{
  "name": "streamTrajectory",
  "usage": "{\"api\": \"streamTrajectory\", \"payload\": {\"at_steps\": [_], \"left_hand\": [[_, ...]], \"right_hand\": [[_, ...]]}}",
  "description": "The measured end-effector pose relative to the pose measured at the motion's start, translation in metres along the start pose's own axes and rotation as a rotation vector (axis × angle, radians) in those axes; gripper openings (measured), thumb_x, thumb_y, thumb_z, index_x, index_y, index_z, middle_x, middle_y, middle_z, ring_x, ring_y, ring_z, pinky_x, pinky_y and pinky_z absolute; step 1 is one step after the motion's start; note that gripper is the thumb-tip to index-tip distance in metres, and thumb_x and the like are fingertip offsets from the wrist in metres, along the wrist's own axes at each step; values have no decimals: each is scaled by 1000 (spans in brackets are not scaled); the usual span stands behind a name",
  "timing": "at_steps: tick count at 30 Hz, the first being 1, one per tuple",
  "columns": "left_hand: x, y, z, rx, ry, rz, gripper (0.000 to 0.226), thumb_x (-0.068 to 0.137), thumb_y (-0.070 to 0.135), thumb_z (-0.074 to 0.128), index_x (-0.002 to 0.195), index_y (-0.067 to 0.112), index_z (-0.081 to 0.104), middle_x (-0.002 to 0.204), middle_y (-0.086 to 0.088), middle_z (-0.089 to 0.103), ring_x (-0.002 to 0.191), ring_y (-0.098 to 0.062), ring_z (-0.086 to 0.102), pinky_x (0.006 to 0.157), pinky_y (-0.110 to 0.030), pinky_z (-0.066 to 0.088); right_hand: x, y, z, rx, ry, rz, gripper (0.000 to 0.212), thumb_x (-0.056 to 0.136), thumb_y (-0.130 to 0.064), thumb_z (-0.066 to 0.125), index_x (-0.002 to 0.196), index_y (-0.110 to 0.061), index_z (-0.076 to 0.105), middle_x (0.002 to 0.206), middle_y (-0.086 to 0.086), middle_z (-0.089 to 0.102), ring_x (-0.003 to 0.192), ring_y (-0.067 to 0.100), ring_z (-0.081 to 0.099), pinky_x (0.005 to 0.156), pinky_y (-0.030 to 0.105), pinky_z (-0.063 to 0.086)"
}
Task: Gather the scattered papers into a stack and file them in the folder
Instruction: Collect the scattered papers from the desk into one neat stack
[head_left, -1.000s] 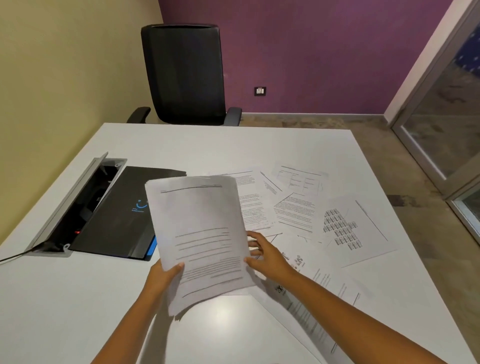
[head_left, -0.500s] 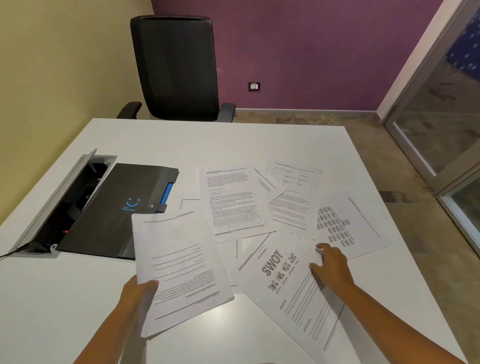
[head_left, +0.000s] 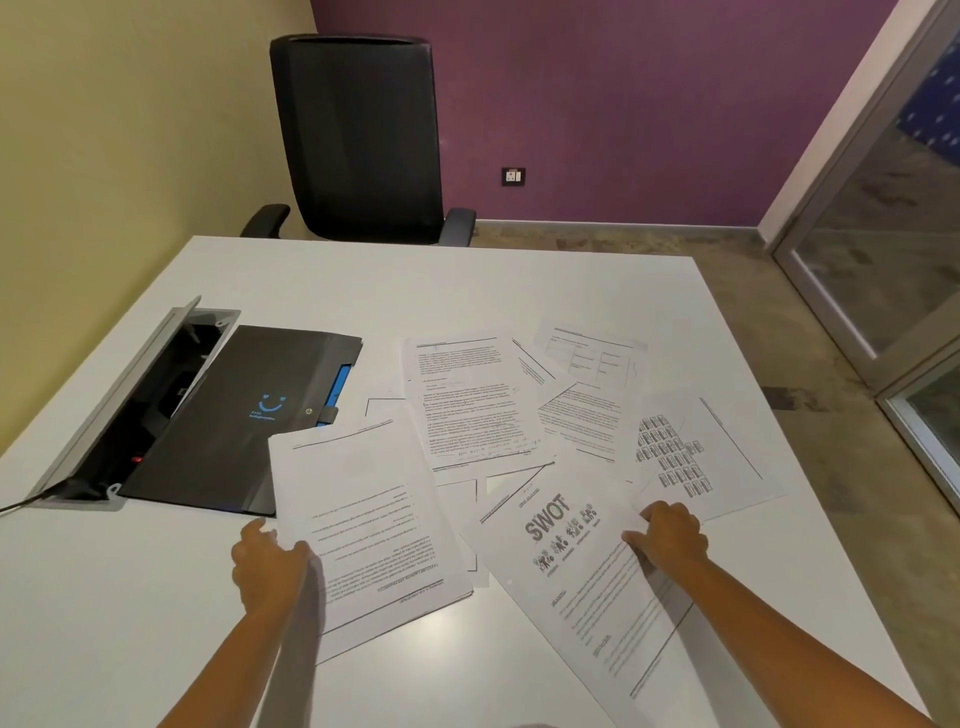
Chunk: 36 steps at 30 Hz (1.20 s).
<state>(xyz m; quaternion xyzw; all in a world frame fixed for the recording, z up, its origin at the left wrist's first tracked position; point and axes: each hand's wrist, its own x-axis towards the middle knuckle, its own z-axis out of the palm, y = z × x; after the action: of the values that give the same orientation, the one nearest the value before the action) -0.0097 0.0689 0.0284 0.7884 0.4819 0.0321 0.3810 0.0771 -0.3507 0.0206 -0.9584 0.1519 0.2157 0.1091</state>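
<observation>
My left hand (head_left: 265, 566) grips the near-left edge of a thin stack of papers (head_left: 363, 519), which lies low over the white table (head_left: 467, 280). Its far corner overlaps the closed black folder (head_left: 228, 415) with a blue smiley logo. My right hand (head_left: 670, 540) rests on the SWOT sheet (head_left: 566, 545). Its fingers pinch the near corner of the sheet printed with a grid of small boxes (head_left: 696, 457), whose left edge curls up. Several more text sheets (head_left: 467, 400) lie fanned and overlapping behind these.
An open grey cable hatch (head_left: 130, 395) is sunk into the table left of the folder, with a cable running off its near end. A black office chair (head_left: 358, 140) stands at the far side. The table's right edge drops to the floor near a glass door (head_left: 883, 234).
My left hand lowered the held stack from upright down to the table. My right hand let go of it, reached right across the SWOT sheet and took the grid sheet's corner.
</observation>
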Motion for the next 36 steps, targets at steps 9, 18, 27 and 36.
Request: {"api": "streamTrajectory", "payload": {"at_steps": [9, 18, 27, 36], "left_hand": [[-5, 29, 7, -181, -65, 146, 54, 83, 3, 63, 132, 3, 39, 132, -23, 49, 117, -42, 51, 96, -51, 44], [-24, 46, 21, -389, -132, 79, 50, 92, 15, 53, 135, 12, 28, 134, -22, 47, 118, -41, 51, 97, -49, 44], [-59, 95, 47, -522, -568, 56, 49, 91, 32, 52, 132, 8, 38, 132, -15, 49, 100, -26, 58, 85, -39, 52], [-59, 66, 52, -360, -742, 103, 37, 90, 23, 56, 123, 5, 55, 120, -17, 63, 91, -24, 64, 79, -32, 53]], "right_hand": [[2, 17, -1, 73, 287, 14, 26, 100, -26, 31, 105, -20, 55, 97, 4, 69, 80, 24, 59, 79, 33, 29], [3, 27, -52, 585, 477, 217, 30, 100, -20, 33, 122, -7, 51, 118, 26, 60, 107, 44, 54, 100, 49, 32], [-6, -54, -54, 1003, 254, 108, 33, 97, -15, 42, 128, -3, 50, 127, 17, 57, 109, 31, 55, 92, 36, 44], [-23, -103, -20, 809, -280, -85, 24, 96, -32, 46, 109, -16, 59, 104, -1, 58, 93, 17, 55, 82, 28, 44]]}}
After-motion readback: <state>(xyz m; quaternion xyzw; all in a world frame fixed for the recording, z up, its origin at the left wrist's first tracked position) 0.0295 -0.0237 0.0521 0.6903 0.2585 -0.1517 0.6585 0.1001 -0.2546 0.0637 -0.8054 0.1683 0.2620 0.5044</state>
